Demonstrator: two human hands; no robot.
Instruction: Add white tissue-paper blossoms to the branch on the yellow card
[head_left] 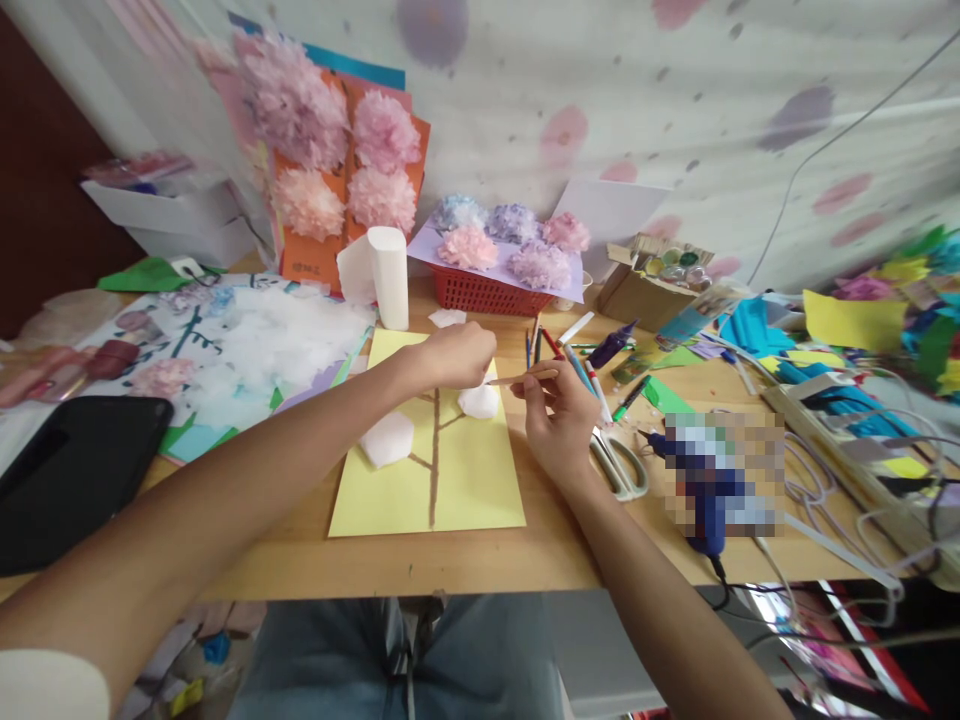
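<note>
A yellow sheet of paper (480,490) lies on the wooden table, with a brown tree trunk and branches drawn on it. One white tissue piece (388,440) rests on its left side; another white tissue piece (478,402) sits at a right branch, just below my left hand. My left hand (461,356) is closed above the sheet's upper right, its fingertips turned away, so what they hold is hidden. Beyond the sheet's right edge, my right hand (559,415) pinches a thin brown stick (517,379), whose tip points at my left hand.
A white tissue roll (390,278) stands behind the sheet. Scissors (622,468), several pens and a blue glue gun (709,500) lie to the right, near tangled cables. A red basket (487,294) and paper flowers (385,130) stand behind; a black tablet (82,480) lies left.
</note>
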